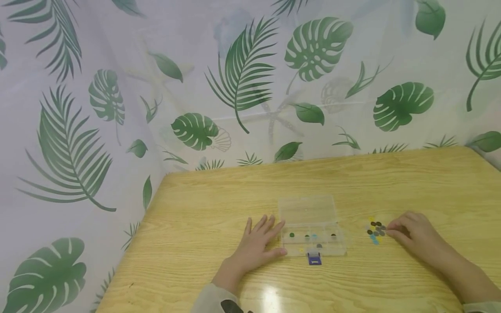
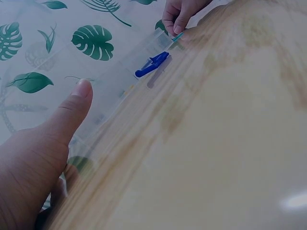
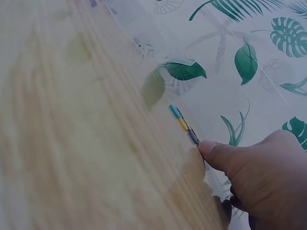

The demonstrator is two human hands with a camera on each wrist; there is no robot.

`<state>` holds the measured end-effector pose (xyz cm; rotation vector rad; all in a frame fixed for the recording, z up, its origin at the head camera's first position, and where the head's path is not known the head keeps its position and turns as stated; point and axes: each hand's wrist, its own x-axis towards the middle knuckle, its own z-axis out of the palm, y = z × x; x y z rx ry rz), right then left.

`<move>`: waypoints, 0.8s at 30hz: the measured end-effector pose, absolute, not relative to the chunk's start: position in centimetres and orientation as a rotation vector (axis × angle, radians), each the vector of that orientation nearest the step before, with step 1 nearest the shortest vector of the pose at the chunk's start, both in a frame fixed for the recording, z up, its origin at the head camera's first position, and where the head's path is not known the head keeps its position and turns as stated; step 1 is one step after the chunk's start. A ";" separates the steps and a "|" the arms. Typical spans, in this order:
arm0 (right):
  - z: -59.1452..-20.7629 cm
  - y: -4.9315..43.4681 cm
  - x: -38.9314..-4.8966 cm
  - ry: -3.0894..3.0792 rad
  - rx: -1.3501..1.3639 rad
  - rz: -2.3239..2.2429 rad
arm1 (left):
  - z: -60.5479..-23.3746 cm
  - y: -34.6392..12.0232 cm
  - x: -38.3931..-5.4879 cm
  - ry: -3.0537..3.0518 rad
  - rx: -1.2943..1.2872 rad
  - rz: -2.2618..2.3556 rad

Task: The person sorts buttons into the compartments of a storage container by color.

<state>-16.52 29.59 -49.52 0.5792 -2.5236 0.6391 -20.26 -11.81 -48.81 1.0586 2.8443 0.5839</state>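
Observation:
A clear plastic compartment box (image 1: 341, 251) lies with its lid (image 1: 307, 208) folded back and a blue latch (image 1: 314, 259) at the front. Small round discs, green, black, grey, blue and yellow, sit in its compartments. My left hand (image 1: 256, 243) rests at the box's left side, fingers spread, thumb by the front left corner. Right of the box is a loose cluster of small flat discs (image 1: 373, 232) in black, grey, yellow and blue. At its right edge my right hand (image 1: 420, 239) pinches a grey disc between thumb and index finger; the fingertips partly hide it.
Everything lies on a wood-grain table (image 1: 219, 195). A white leaf-patterned sheet (image 1: 250, 87) hangs along the table's back and left edges. Wooden tabletop lies between the box and the disc cluster.

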 end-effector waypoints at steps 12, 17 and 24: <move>-49.2 29.3 -16.4 -2.553 0.537 0.684 | -48.8 -11.9 -20.3 2.843 1.067 0.587; -48.7 29.0 -16.2 -2.539 0.533 0.706 | -48.8 -11.9 -20.3 2.845 1.066 0.583; -48.5 28.8 -16.5 -2.498 0.549 0.653 | -48.8 -11.9 -20.4 2.841 1.068 0.593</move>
